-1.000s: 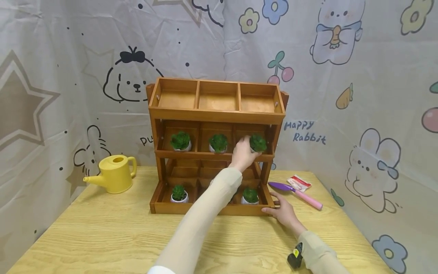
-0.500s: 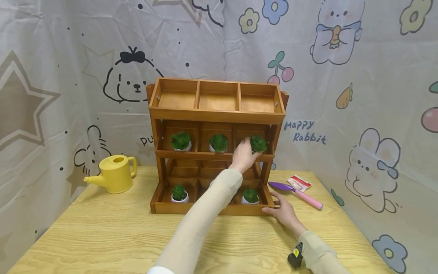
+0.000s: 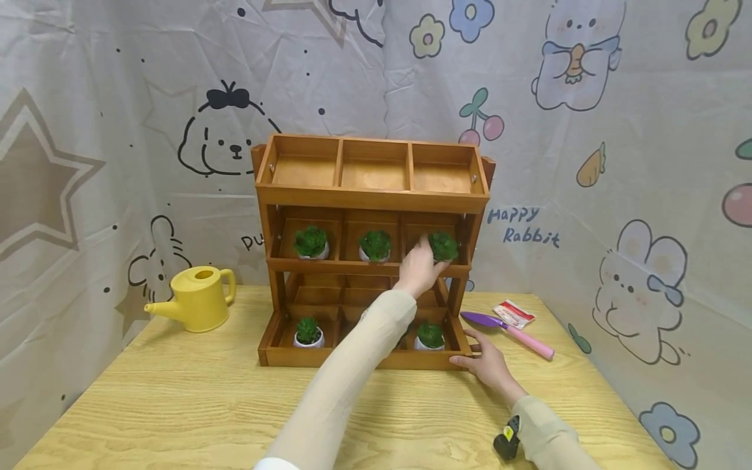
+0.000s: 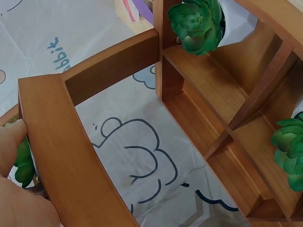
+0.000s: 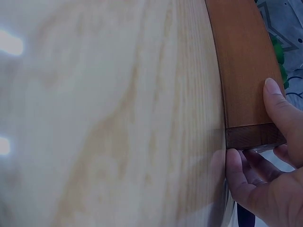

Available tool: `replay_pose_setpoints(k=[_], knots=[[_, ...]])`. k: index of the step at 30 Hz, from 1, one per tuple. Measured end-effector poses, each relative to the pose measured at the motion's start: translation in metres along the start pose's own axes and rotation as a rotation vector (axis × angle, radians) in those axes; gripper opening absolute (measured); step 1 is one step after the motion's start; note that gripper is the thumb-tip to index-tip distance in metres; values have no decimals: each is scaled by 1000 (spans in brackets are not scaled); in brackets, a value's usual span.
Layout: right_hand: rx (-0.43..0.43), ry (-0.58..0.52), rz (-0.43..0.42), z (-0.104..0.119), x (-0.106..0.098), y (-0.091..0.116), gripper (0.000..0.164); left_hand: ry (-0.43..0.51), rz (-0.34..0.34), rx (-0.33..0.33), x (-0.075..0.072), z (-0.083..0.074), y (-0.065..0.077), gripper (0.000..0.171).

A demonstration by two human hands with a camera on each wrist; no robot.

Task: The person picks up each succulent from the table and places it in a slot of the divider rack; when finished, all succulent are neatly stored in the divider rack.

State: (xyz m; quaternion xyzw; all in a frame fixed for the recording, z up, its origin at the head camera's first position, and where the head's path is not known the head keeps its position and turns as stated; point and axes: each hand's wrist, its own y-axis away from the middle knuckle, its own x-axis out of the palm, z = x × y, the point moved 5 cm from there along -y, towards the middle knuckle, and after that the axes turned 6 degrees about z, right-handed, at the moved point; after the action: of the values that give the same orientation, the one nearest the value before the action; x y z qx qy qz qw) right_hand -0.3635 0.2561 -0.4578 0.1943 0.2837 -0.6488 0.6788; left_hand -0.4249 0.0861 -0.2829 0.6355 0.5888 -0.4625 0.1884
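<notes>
A three-tier wooden plant stand has potted succulents on its lower two tiers. My left hand reaches to the right compartment of the middle tier and holds the potted succulent there, thumb across the front of its white pot. In the left wrist view, that hand shows at the lower left, with the succulent partly behind the tier's front board. My right hand grips the front right corner of the bottom tray; in the right wrist view its thumb lies on the front board, fingers round the end.
On the left of the wooden table stands a yellow watering can. A trowel with purple blade and pink handle lies right of the stand, beside a red-and-white packet. The top tier holds nothing. Patterned cloth hangs behind.
</notes>
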Motion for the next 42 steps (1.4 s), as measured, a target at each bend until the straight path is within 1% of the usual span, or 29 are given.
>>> replay_pose_setpoints(k=[4, 6, 10, 13, 17, 20, 22, 24, 28, 32, 37, 42], knots=[[-1, -7, 5, 1, 3, -2, 79, -1, -12, 2, 0, 3, 2, 78], [-1, -12, 11, 2, 4, -3, 79, 14, -27, 18, -1, 4, 3, 80], [10, -24, 20, 2, 6, -5, 81, 92, -71, 67, -3, 8, 8, 82], [12, -25, 24, 2, 6, -7, 83, 168, -107, 113, -2, 12, 15, 84], [10, -34, 30, 1, 6, -10, 82, 291, -140, 170, 2, 19, 32, 84], [11, -38, 31, -1, 6, -11, 82, 382, -137, 205, 6, 23, 49, 83], [7, -37, 32, -2, 5, -12, 82, 412, -130, 222, 8, 26, 60, 83], [4, -32, 30, -3, 5, -13, 83, 419, -119, 230, 11, 30, 69, 82], [11, -48, 30, -4, 5, -15, 83, 383, -97, 226, 16, 44, 84, 80], [20, -52, 27, -5, 5, -17, 83, 382, -87, 215, 18, 62, 94, 77], [11, -50, 23, -7, 3, -19, 84, 406, -121, 228, 17, 85, 107, 69], [2, -49, 18, -10, 0, -21, 83, 436, -157, 217, 9, 110, 121, 65]])
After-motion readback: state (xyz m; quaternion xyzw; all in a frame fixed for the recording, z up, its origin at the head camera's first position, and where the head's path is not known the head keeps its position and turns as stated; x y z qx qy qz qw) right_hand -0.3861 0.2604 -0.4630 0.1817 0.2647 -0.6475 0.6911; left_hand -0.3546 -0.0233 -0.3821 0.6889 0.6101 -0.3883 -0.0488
